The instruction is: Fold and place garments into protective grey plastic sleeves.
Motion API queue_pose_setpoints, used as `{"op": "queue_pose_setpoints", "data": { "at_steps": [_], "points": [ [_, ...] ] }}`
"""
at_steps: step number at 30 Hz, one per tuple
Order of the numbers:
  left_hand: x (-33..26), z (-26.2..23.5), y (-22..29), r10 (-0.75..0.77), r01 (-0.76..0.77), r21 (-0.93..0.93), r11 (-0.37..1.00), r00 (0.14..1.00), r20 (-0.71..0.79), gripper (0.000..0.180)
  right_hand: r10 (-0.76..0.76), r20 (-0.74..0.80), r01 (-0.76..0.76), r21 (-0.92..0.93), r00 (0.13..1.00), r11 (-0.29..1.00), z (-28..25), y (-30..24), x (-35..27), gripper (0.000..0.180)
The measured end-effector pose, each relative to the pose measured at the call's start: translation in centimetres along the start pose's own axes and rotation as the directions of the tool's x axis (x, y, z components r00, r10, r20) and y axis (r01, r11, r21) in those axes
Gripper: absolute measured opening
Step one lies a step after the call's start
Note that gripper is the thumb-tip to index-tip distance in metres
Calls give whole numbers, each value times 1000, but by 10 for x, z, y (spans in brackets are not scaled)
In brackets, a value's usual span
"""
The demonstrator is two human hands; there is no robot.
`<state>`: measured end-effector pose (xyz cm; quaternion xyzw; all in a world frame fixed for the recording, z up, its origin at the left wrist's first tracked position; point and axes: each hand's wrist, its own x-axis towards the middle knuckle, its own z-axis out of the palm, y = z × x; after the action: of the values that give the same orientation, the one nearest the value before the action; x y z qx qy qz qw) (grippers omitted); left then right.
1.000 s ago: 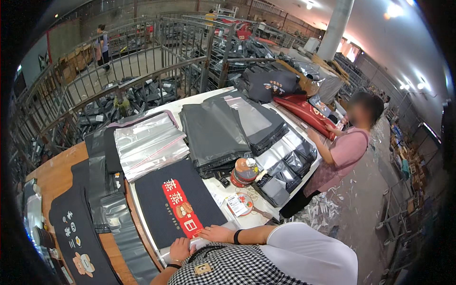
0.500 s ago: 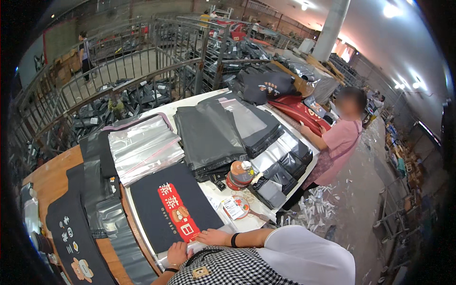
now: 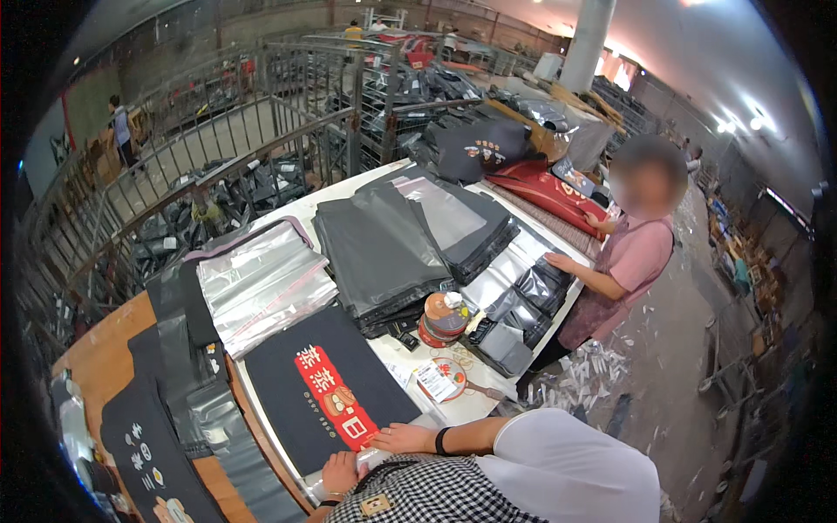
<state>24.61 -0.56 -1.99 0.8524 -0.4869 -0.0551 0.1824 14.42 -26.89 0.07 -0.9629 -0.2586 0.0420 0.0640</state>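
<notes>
A dark flat mat (image 3: 288,397) with a red printed panel lies before me on the white table. Fingers stretched out, my right hand (image 3: 405,438) rests open by the mat's near right corner, over a strip of clear plastic (image 3: 429,420). Beside it, my left hand (image 3: 340,472) has its fingers curled in at the near edge. What they hold, if anything, is hidden. Just left of the mat's far part lies a stack of clear plastic bags (image 3: 261,279), and a pile of dark grey bags (image 3: 379,253) lies past it.
A round tin (image 3: 443,319) and a paddle-shaped fan (image 3: 466,383) with a white label stand right of the mat. Black packets (image 3: 514,314) lie near a co-worker (image 3: 641,261) at the right. More dark mats (image 3: 153,440) cover the wooden table at left. Metal railings (image 3: 261,131) run behind.
My view has shifted slightly. The co-worker has turned toward the table, with one hand now on the black packets and the other by the red cloth. My hands stay at the mat's near edge.
</notes>
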Motion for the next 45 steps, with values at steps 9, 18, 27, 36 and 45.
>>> {"op": "queue_pose_setpoints", "data": {
  "at_steps": [9,18,27,36,45],
  "points": [
    [22,-8,-7,101,-97,-67,993,993,54,64,205,192,-208,-3,960,978,27,21,3,30],
    [-22,-80,0,-250,131,-282,950,861,-443,27,-68,-44,63,-97,997,993,41,26,1,45],
    [-275,-99,-51,-607,607,19,794,795,-7,35,-33,-75,35,22,997,999,7,13,8,44],
    [-293,-80,-38,-592,606,165,779,796,-129,43,15,-140,-8,46,990,999,21,14,12,45],
    [-284,-86,-46,-643,573,347,742,754,130,32,176,-44,-169,136,983,976,-39,-7,-27,64]
  ]
}}
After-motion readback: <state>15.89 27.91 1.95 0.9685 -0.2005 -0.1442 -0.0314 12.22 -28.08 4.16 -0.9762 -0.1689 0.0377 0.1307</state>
